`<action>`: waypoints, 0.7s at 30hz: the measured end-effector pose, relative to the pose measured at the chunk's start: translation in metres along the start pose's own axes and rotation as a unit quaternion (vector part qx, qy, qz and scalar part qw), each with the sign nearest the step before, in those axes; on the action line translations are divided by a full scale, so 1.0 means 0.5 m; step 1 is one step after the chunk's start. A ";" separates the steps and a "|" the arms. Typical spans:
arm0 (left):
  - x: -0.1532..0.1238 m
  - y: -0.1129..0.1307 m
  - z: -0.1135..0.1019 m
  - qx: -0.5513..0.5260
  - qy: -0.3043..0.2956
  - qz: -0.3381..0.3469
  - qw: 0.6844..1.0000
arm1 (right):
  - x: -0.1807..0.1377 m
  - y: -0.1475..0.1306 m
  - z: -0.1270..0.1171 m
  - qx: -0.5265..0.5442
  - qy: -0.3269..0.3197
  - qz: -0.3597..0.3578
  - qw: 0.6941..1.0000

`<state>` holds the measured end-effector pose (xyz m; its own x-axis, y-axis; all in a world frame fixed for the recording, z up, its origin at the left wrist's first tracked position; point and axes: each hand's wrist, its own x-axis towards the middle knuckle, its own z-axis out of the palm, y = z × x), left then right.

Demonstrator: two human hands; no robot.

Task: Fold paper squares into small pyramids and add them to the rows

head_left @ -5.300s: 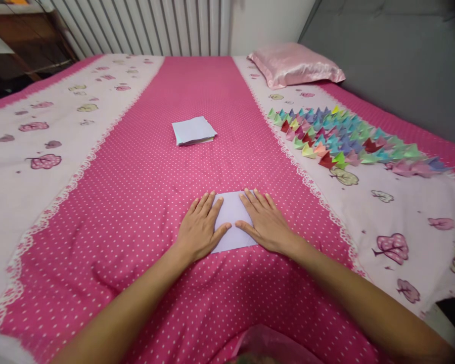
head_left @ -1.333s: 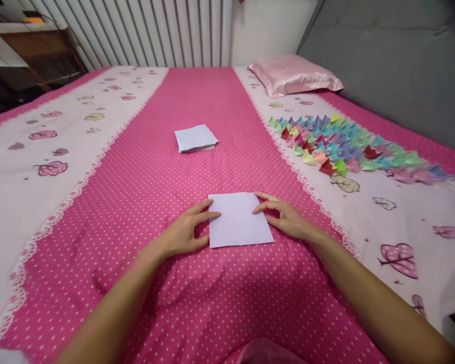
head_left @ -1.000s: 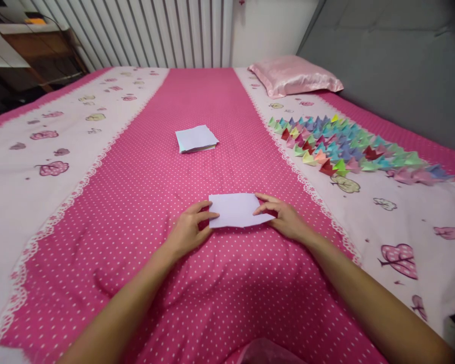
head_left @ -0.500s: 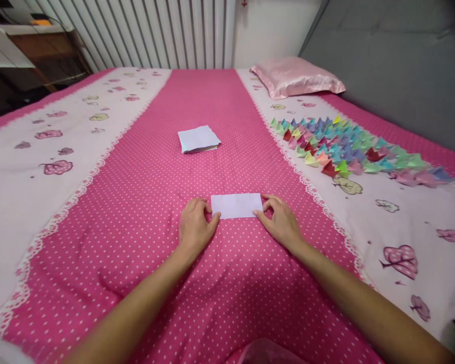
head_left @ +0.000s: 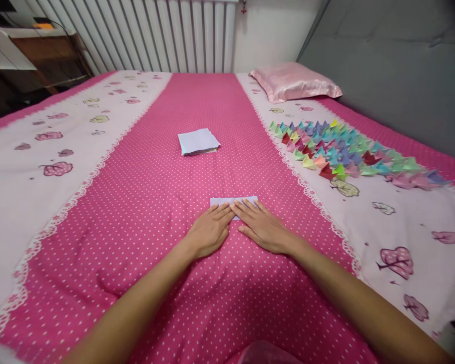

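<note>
Looking, in the head view, across a bedroom toward a white ribbed radiator at the far side and a grey padded headboard at the right; below, over a bed with a pink and white bedspread, dotted along its middle strip; at the far right, past a shiny pink pillow; nearer on that side, over close-set rows of small pointed paper pieces in many colours; at the middle, beyond the fingertips, over a low stack of paper squares, pale on top. Nearest, at work on a lavender sheet; lying folded on the near middle of the bedspread, long side running left to right, with far edge and far corners showing and much of the rest hidden under fingers. Pressing down from the near left with the left hand and from the near right with the right hand; fingers laid nearly straight, fingertips meeting or nearly so by the middle of the paper, grasping nothing. Seen about a second ago as a full square, then folded by bringing the near edge up to the far one; pinched at both ends half a second ago, now released and pressed from above; apparently past lining up the edges, and probably flattening the fold; impossible to tell, under the fingers, how sharply creased.
</note>
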<state>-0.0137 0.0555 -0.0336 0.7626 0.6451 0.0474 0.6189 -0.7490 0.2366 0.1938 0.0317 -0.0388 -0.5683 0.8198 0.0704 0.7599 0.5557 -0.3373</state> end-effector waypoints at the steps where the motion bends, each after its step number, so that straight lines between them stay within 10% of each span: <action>1: -0.002 0.004 -0.003 0.005 -0.003 -0.009 1.000 | 0.000 0.000 0.000 -0.002 -0.002 0.007 1.000; 21: -0.027 0.007 0.004 0.080 0.044 -0.211 0.973 | -0.021 0.052 -0.007 0.012 0.086 0.095 0.992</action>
<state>-0.0213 0.0438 -0.0353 0.4199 0.9054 0.0626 0.9001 -0.4243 0.0986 0.2205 0.0380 -0.0449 -0.3512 0.9224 0.1609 0.8394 0.3863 -0.3824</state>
